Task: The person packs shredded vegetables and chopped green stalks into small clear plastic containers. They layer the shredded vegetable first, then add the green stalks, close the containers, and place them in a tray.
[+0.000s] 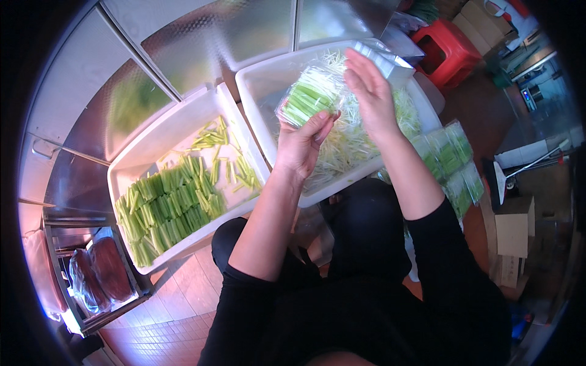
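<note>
My left hand [300, 148] grips the lower edge of a clear plastic-wrapped pack [309, 98], holding it tilted above the right-hand tub. Green cut stalks fill one part of the pack, white shreds the other. Just right of the pack, my right hand [373, 98] is raised with fingers extended and nothing in it; whether it touches the wrap is unclear. Below both hands, pale vegetable shreds [339, 155] lie in a white plastic tub [329, 196]. Cut green stalks [169, 206], probably celery, are stacked in rows in the left white tub [197, 234], with loose pieces [240, 174] beside them.
Packed greens [446, 155] are piled beside my right arm. A shiny box-shaped container [389, 64] sits at the right tub's far corner, near a red plastic stool [448, 50]. Metal cabinet doors [183, 55] stand behind the tubs. Cardboard boxes [515, 228] are at right, bagged dark-red items [110, 270] at left.
</note>
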Demonstrator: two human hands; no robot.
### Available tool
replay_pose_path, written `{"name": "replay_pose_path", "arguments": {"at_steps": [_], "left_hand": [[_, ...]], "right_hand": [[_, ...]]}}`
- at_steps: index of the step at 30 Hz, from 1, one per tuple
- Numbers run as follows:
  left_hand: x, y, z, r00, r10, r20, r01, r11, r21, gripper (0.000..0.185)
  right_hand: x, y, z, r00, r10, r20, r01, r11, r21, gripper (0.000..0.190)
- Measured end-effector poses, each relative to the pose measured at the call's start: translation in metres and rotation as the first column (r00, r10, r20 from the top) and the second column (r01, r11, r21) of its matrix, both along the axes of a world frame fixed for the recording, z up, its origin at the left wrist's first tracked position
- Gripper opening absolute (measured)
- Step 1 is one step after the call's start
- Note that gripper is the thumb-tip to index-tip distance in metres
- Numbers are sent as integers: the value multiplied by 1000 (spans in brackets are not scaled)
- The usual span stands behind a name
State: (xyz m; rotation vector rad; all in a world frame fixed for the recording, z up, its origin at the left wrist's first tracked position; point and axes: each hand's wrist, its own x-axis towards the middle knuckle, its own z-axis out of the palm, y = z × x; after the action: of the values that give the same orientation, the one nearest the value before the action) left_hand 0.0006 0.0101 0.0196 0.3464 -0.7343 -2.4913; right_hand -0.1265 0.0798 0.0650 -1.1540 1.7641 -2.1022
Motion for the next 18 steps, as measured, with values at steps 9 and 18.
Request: {"name": "replay_pose_path", "arguments": {"at_steps": [9,18], "left_hand": [[0,4,-6,988,149,-49,-142,983,116,39],[2,5,-11,983,44,-178,-14,986,167,45]], "right_hand": [[26,28,1,935,-39,-352,130,962,239,32],[27,20,10,908,-40,-418,143,966,217,12]]}}
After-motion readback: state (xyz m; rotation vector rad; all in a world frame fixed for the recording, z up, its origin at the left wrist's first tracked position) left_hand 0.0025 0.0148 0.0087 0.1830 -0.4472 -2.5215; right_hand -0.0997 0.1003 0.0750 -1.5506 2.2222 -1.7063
